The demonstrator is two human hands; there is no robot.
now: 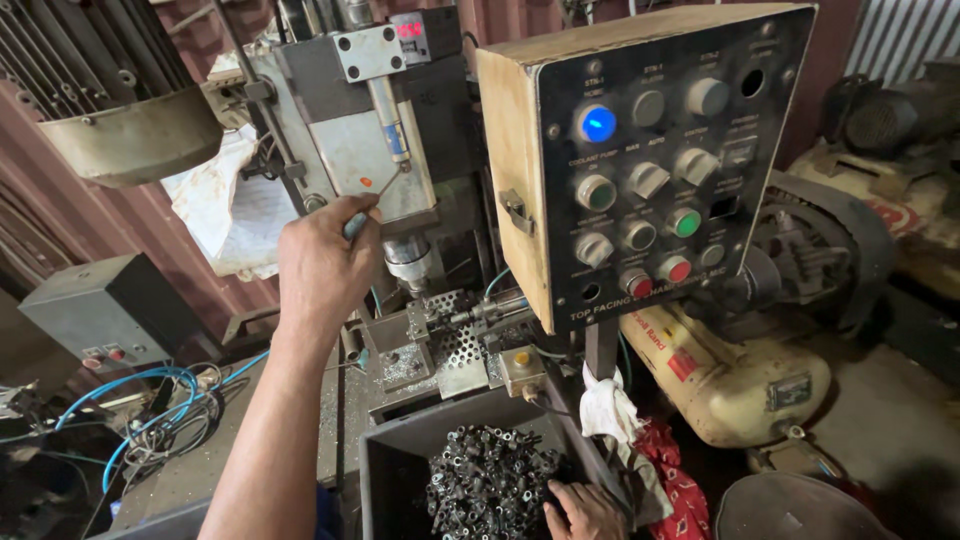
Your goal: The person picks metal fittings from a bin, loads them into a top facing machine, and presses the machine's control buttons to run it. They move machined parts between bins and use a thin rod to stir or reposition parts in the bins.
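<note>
Screwdriver [358, 222] sits just left of the frame's centre, its blue handle gripped in the left hand [322, 262], its thin shaft slanting up and right to touch the grey face of the drill head [372, 150]. The left hand is closed tight around the handle, the forearm rising from the bottom edge. Below the hand hangs the chuck [410, 262], and under it a perforated fixture [455, 335] strewn with metal chips. The right hand [585, 510] lies at the bottom centre, fingers curled loosely on a heap of small dark metal parts [485, 480] (whether it pinches one, I cannot tell) inside a grey bin [385, 470]. A big control box [660, 150] with a lit blue button, knobs and green and red buttons fills the upper right and crowds the fixture's right side. A white rag [607, 408] hangs under it, with red cloth [680, 490] below. A cream tank [730, 380] lies at lower right. Blue hoses [150, 400] coil at lower left beside a grey switch box [105, 310].
</note>
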